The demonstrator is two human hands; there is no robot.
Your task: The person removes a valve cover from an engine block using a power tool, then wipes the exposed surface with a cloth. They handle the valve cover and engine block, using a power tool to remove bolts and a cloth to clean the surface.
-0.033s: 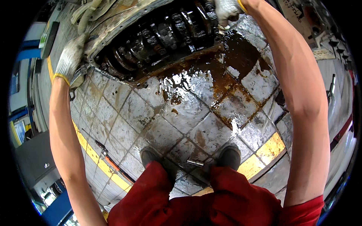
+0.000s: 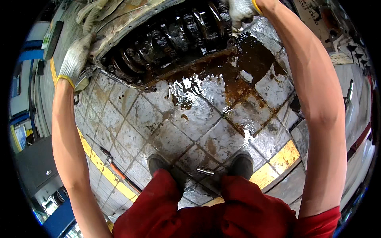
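An engine block [image 2: 133, 24] lies on the floor at the top of the head view, its open side facing me. Inside it the oily crankshaft [image 2: 174, 36] shows dark and wet. My left hand [image 2: 77, 55], in a white knit glove with a yellow cuff, is closed on the block's left end, beside a ribbed hose [image 2: 88, 23]. At the right end my right hand [image 2: 241, 12], gloved alike, curls its fingers round the block's edge. The fingertips of both hands are partly hidden.
Dark oil [image 2: 256, 53] spreads over the floor tiles right of the block. A chrome socket [image 2: 205, 171] lies between my boots. An orange-handled tool [image 2: 117, 170] rests near the yellow line [image 2: 89, 150]. Metal parts [image 2: 335, 27] stand at right, a grey cabinet [image 2: 36, 164] at left.
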